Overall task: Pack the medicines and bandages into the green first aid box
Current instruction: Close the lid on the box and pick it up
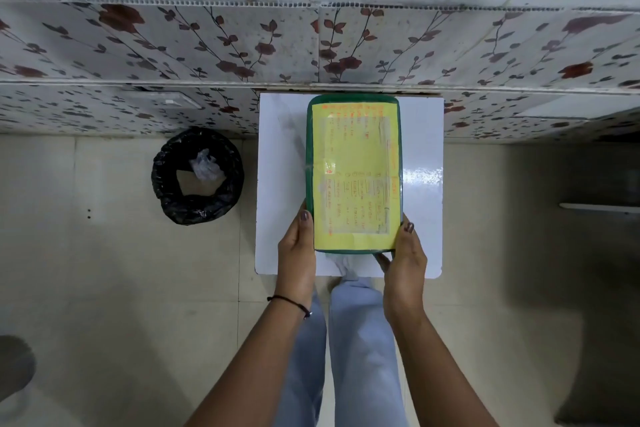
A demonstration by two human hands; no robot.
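The green first aid box [354, 173] is seen from above over a small white table [424, 156]. Its lid is closed and covered by a yellow sheet with orange handwriting under clear tape. My left hand [297, 250] grips the box's near left side, thumb on the lid's edge. My right hand [406, 260] grips the near right corner, fingers curled under the box. Whether the box rests on the table or is held just above it cannot be told. No medicines or bandages are visible.
A round bin lined with a black bag [197, 176] stands on the tiled floor left of the table. A wall of floral panels [207, 45] runs behind the table. My legs in light jeans [360, 340] are below the table's near edge.
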